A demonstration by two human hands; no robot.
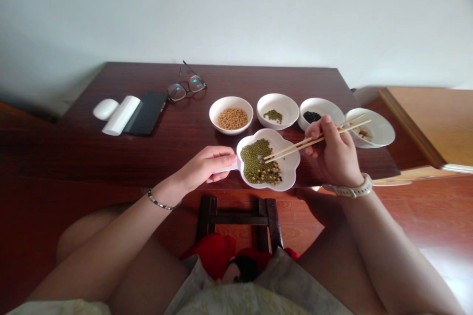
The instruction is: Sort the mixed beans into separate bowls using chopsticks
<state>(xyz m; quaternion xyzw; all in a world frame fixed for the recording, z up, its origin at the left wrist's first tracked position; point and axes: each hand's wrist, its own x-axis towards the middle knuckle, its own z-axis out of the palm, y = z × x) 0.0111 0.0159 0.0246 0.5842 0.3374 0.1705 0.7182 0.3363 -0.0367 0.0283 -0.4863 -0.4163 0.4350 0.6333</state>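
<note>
My left hand (212, 165) grips the short handle of a white flower-shaped dish (291, 167) at the table's front edge. Green mung beans (254, 157) fill its left side, with some yellow and black beans mixed in at the bottom. In my right hand (336, 150) is a pair of wooden chopsticks (299, 146), their tips down among the mung beans. Behind the dish stand white bowls: one with soybeans (232, 119), one with a few mung beans (273, 116), one with black beans (311, 116). A fourth bowl (382, 130), partly behind the chopsticks, holds small reddish bits.
On the dark wooden table (148, 74) lie eyeglasses (186, 88), a black flat device (150, 113), a white cylinder (121, 115) and a white rounded object (105, 109). A lighter wooden cabinet (432, 123) stands at the right. Below is a dark stool (238, 216).
</note>
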